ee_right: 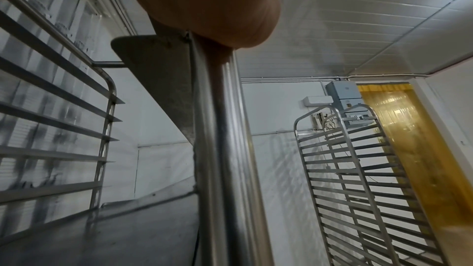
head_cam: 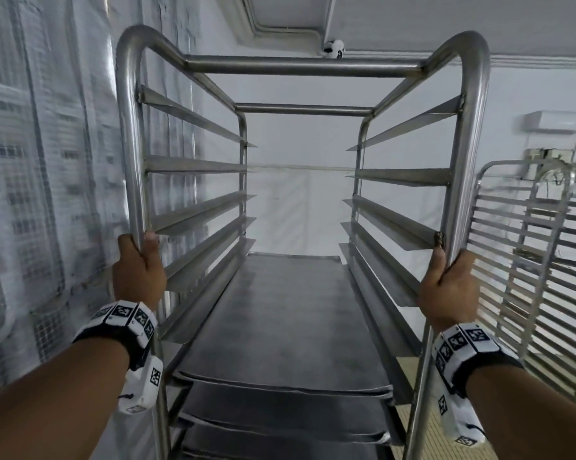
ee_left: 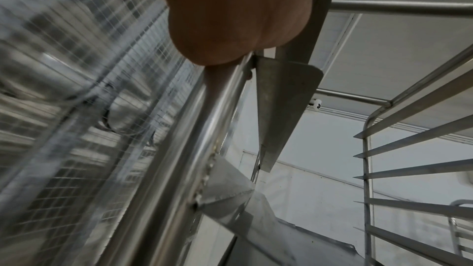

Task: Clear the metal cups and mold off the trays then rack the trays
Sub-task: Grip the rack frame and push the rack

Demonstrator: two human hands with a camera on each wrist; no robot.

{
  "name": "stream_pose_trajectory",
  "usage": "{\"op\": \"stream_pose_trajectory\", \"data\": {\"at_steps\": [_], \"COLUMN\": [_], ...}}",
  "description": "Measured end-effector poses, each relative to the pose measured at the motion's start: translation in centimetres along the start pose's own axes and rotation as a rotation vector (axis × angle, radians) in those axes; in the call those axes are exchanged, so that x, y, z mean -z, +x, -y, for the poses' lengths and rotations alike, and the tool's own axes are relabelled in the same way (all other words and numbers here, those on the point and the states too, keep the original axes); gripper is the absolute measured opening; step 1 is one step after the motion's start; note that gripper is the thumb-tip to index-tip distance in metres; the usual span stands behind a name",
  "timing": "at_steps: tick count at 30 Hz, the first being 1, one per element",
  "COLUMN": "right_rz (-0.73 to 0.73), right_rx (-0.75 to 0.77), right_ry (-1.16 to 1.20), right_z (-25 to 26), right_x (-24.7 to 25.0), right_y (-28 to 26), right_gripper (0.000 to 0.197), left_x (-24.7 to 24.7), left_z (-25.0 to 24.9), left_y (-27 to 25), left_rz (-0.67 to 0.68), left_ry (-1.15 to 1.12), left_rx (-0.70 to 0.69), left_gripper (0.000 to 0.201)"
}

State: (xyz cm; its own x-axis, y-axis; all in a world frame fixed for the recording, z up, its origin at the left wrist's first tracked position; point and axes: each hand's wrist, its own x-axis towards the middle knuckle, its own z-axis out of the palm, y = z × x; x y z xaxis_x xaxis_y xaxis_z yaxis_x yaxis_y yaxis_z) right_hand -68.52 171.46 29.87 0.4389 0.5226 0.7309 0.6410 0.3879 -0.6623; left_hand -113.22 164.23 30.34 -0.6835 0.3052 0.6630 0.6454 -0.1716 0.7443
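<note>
From the head view, my two forearms reach forward, and my left grip (head_cam: 139, 272) is wrapped around the left front post of the tray rack (head_cam: 132, 127), thumb up against the tube. My right grip (head_cam: 447, 288) is clenched the same way around the rack's right front post. Inside the rack, the trays (head_cam: 280, 320) sit on the lower rails, one above another, their dark flat surfaces bare; the rails above them carry nothing. A second rack (head_cam: 525, 260) stands just right of the tray rack.

From the left wrist, the heel of my left grip (ee_left: 230, 13) fills the top of the picture, closed around the rack's shiny post (ee_left: 179, 149). A tray corner (ee_left: 294, 246) shows low inside the rack.

From the right wrist, my right grip (ee_right: 204, 3) clasps the rack's post (ee_right: 222, 149). A tray (ee_right: 115, 236) lies left of that post, the second rack (ee_right: 358, 169) right of it, and beyond that a yellow strip curtain (ee_right: 399, 128).
</note>
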Motion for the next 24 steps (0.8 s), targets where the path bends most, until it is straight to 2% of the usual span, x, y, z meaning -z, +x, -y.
{"op": "stream_pose_trajectory", "data": {"at_steps": [4, 10, 20, 24], "right_rz": [-0.014, -0.026, -0.011, -0.080], "right_rx": [0.009, -0.030, -0.140, -0.102], "right_ry": [-0.001, 0.004, -0.056, -0.036], "right_z": [-1.5, -2.9, -5.0, -5.6], "right_x": [-3.1, -8.3, -16.6, -19.6], "right_y": [1.3, 3.1, 5.6, 6.1], "right_gripper": [0.043, 0.045, 0.038, 0.052], "left_x": [-2.9, -7.5, -15.0, -17.5], "left_z": [0.8, 3.2, 6.4, 7.3], "left_y": [1.1, 4.0, 8.0, 9.5], "left_rz": [0.003, 0.005, 0.016, 0.030], "left_ry": [0.005, -0.029, -0.081, -0.103], "left_rx": [0.026, -0.003, -0.027, -0.026], "left_gripper": [0.045, 0.051, 0.045, 0.040]}}
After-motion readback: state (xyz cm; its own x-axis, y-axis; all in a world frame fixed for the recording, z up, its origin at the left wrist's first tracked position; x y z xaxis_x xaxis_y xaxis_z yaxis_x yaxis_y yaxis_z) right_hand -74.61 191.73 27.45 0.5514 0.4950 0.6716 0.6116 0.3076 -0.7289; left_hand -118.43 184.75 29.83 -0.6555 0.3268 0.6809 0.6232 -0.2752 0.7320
